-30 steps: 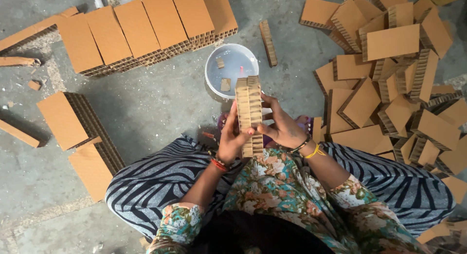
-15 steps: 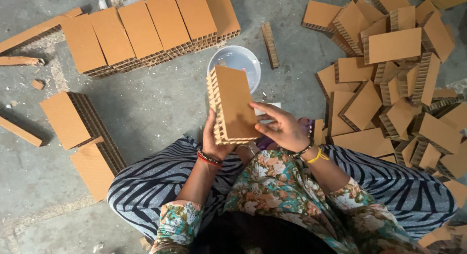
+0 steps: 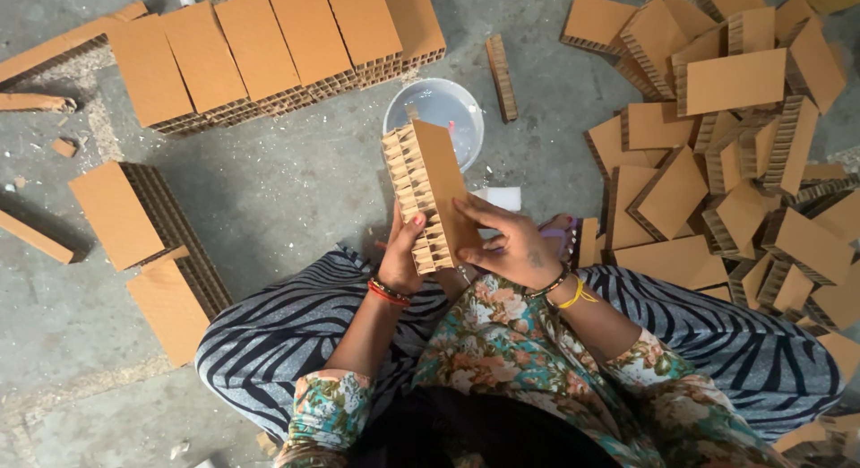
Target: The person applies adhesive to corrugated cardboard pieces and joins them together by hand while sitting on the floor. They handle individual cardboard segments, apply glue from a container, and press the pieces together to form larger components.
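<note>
Honeycomb cardboard block (image 3: 428, 192) pinched between left hand (image 3: 400, 253) fingers and right hand (image 3: 508, 244) fingers.

On my feed I note a white bowl (image 3: 434, 110) of clear liquid standing on the grey concrete floor (image 3: 296, 181). Behind it, a tidy row of honeycomb cardboard blocks (image 3: 269, 51) runs along the top left. A single narrow cardboard strip (image 3: 502, 65) lies just right of the bowl. A loose heap of cardboard blocks (image 3: 735, 145) covers the right side. Two flat blocks (image 3: 143, 244) lie at left, with cardboard scraps (image 3: 63, 147) near them.
</note>
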